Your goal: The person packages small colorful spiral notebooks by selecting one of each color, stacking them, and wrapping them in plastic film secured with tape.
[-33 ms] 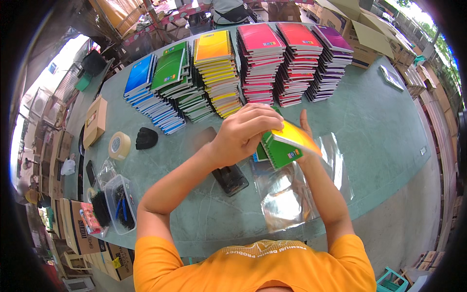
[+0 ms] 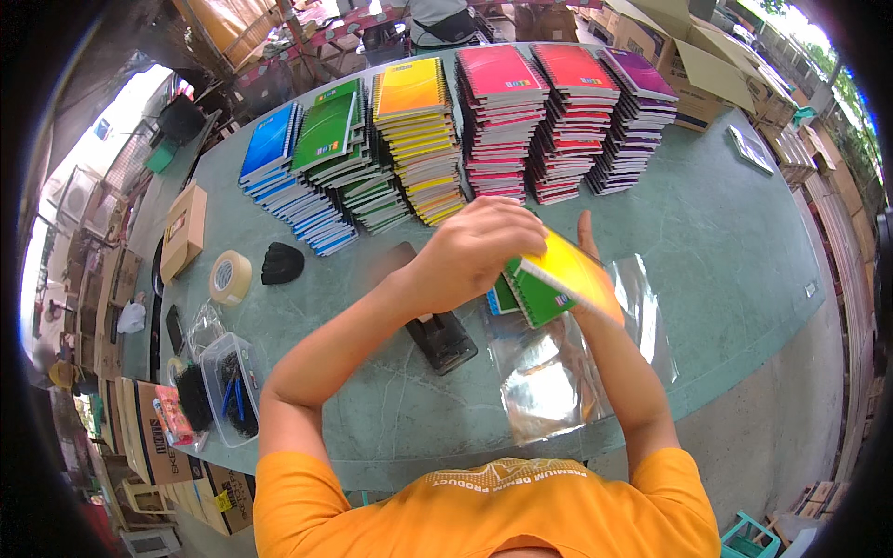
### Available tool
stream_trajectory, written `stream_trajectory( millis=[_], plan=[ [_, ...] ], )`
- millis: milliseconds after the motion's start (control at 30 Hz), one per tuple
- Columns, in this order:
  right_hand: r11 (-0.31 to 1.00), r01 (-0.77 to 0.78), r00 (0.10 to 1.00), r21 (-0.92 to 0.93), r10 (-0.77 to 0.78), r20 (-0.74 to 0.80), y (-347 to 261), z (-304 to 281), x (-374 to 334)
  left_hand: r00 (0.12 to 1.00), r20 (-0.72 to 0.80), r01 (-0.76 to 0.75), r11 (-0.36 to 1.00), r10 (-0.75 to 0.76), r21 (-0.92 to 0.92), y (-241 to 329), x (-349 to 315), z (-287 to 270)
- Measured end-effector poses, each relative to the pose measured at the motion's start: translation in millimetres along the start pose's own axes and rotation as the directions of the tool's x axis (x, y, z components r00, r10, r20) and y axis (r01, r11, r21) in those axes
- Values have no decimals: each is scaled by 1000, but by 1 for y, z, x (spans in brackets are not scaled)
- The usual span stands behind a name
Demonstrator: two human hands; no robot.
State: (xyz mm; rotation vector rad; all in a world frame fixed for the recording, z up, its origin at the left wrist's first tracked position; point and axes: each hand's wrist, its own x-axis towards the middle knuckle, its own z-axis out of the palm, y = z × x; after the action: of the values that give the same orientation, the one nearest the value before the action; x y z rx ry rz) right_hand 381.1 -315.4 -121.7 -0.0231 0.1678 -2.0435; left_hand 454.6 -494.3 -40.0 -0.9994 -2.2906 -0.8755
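My left hand (image 2: 479, 251) is closed on the spiral edge of a yellow notebook (image 2: 579, 274), which slants down to the right and is blurred by motion. Under it lies a green spiral notebook (image 2: 539, 296), with a blue-edged green one (image 2: 502, 296) partly showing below. My right hand (image 2: 587, 237) cradles these notebooks from the right; its thumb sticks up and the other fingers are hidden beneath them. Clear plastic sleeves (image 2: 549, 391) lie on the table under my right forearm. A black stapler-like tool (image 2: 442, 342) rests beside my left forearm.
Tall notebook stacks line the far side: blue (image 2: 270, 144), green (image 2: 327, 139), yellow (image 2: 409, 88), pink (image 2: 502, 74), red (image 2: 577, 70) and purple (image 2: 640, 74). At left are a tape roll (image 2: 230, 277), a black object (image 2: 281, 264), a small carton (image 2: 184, 232) and a plastic tub (image 2: 231, 391).
The yellow notebook has tipped down to the right and now covers more of the green one. Both hands stay nearly where they were.
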Motion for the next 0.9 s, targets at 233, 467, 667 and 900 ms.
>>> stream_trajectory(
  millis=[233, 467, 667, 900],
  plan=[
    [945, -98, 980, -313, 37, -195, 3, -30, -14, 991, -123, 122, 647, -44, 752, -73, 29, -30],
    [923, -5, 955, -385, -110, -276, -9, -18, 1, 853, -481, 419, 816, -203, 398, -96, 34, -86],
    [997, -18, 998, -71, 14, -66, -33, -13, -2, 968, 243, 102, 978, -55, -184, -43, 37, -33],
    [925, -70, 939, -374, -65, -338, -9, -8, -11, 949, -232, 315, 696, -214, 646, -113, 79, -13]
  ],
)
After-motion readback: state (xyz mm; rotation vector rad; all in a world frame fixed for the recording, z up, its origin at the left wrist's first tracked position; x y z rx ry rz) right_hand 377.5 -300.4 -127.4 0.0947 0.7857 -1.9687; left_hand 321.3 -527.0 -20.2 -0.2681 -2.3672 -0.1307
